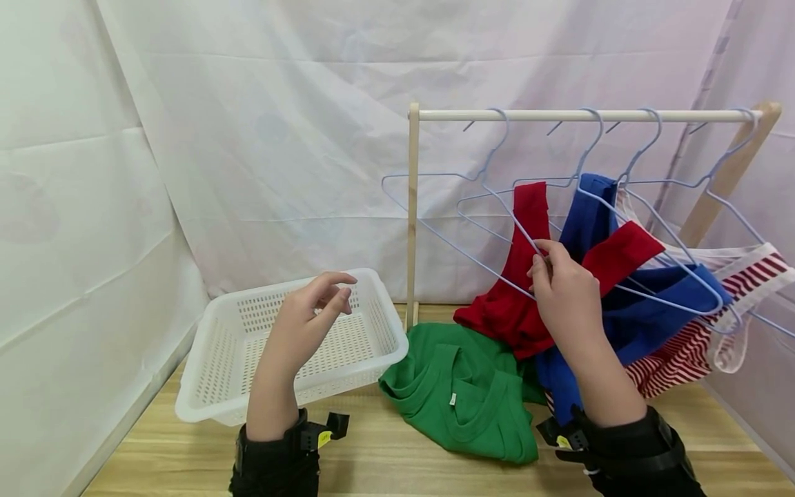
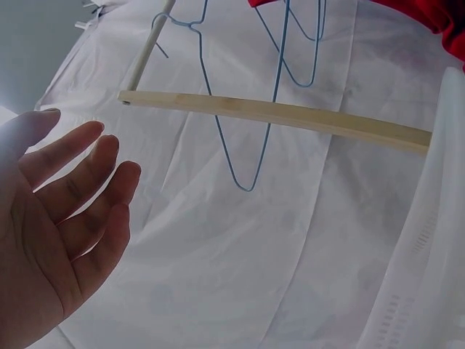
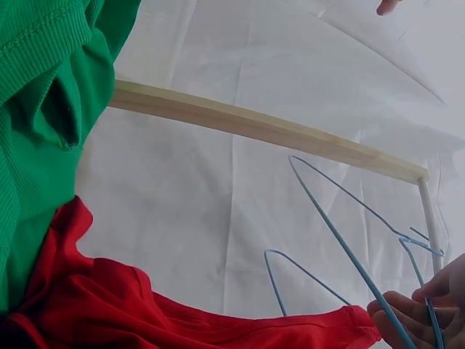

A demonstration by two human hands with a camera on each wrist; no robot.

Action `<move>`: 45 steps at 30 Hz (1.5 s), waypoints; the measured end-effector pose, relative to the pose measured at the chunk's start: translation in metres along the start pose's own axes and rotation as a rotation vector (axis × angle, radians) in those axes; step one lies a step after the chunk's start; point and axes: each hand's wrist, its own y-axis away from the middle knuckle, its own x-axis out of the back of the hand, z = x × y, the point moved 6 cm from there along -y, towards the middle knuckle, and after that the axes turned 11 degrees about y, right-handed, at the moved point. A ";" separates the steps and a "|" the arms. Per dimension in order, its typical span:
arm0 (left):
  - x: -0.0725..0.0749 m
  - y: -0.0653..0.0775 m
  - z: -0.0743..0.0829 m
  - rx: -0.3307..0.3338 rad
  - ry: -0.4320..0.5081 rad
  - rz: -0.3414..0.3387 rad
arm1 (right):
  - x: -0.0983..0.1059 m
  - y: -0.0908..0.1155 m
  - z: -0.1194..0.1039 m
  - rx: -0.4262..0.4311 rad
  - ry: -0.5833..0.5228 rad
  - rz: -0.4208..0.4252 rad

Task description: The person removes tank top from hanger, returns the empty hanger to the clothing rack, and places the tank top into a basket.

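My right hand (image 1: 568, 297) pinches the right-hand wire of the leftmost blue hanger (image 1: 476, 259), which hooks over the rack's bar. In the right wrist view, thumb and fingers (image 3: 436, 285) meet at that wire. Close by, a red sleeveless top (image 1: 503, 307) droops from the hanger behind, its lower part bunched near the table. My left hand (image 1: 307, 317) hovers above the white basket (image 1: 214, 359), fingers loosely bent and nothing in them. Between basket and right forearm lies a crumpled green shirt (image 1: 462, 407) with a small white label.
A rack with a white bar (image 1: 447, 115) and wooden posts (image 1: 413, 207) stands at the back right. Farther right on its hangers are a blue garment (image 1: 652, 304) and a red-and-white striped one (image 1: 673, 359). White cloth walls (image 1: 279, 138) enclose the wooden table (image 1: 366, 442).
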 end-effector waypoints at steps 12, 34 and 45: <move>0.002 0.001 0.000 0.004 0.002 0.009 | 0.005 0.001 -0.010 0.058 -0.033 0.104; 0.005 0.001 0.013 -0.103 -0.017 0.077 | 0.016 0.015 -0.031 0.363 0.134 0.222; -0.002 0.000 0.019 -0.171 0.011 0.105 | 0.018 0.032 -0.051 0.544 0.088 0.324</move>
